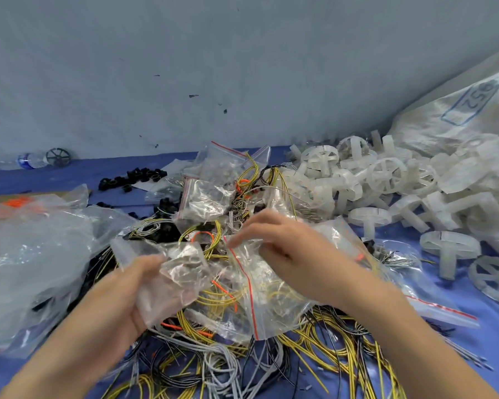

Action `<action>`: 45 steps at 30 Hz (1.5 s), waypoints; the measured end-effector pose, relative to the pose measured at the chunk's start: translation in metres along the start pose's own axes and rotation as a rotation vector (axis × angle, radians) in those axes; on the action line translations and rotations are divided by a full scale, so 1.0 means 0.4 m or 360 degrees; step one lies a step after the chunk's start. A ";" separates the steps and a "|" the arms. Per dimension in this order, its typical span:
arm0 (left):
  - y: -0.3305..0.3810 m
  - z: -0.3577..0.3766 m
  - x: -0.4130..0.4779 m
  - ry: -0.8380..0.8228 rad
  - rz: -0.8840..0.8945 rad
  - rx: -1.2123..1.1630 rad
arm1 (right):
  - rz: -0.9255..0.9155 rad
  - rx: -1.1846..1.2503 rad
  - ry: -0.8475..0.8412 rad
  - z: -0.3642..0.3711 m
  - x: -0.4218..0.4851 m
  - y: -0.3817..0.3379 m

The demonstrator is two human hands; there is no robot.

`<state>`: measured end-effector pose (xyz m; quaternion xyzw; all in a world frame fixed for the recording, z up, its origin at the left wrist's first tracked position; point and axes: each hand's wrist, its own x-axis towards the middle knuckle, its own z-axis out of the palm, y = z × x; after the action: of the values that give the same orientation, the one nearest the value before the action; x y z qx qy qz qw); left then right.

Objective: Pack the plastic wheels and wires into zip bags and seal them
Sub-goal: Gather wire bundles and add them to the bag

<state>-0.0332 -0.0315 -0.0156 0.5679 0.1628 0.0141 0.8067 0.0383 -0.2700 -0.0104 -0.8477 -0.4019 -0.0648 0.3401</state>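
Gripping crumpled clear zip bags [179,275] (one red-striped): left hand [118,306], right hand [288,251].

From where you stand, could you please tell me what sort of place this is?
Probably a small parts-packing workshop: a heap of plastic wheels beside a big sack, loose wires across the blue table, and zip bags lying among them.

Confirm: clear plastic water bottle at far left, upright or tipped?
Tipped: the clear plastic water bottle lies on its side on the blue cover.
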 end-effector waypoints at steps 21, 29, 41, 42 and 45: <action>-0.097 0.142 0.014 -0.0319 -0.0122 -0.0190 | -0.0232 -0.0429 0.0048 0.027 0.004 -0.013; -0.089 0.164 0.017 -0.0429 -0.0156 -0.0099 | -0.0186 -0.0423 0.0121 0.023 0.003 -0.015; 0.077 0.091 -0.010 -0.0414 0.0447 0.0713 | 0.0675 0.1102 0.0233 0.079 0.042 -0.054; 0.074 0.094 -0.015 -0.0397 0.0511 0.0778 | 0.0720 0.1233 0.0238 0.082 0.044 -0.060; 0.073 0.101 -0.017 -0.0334 0.0619 0.0746 | 0.0749 0.1929 0.0214 0.081 0.042 -0.074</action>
<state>-0.0237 -0.0596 0.0250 0.7571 -0.0341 0.0716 0.6485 0.0227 -0.2256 -0.0129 -0.5651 -0.1487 0.1966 0.7873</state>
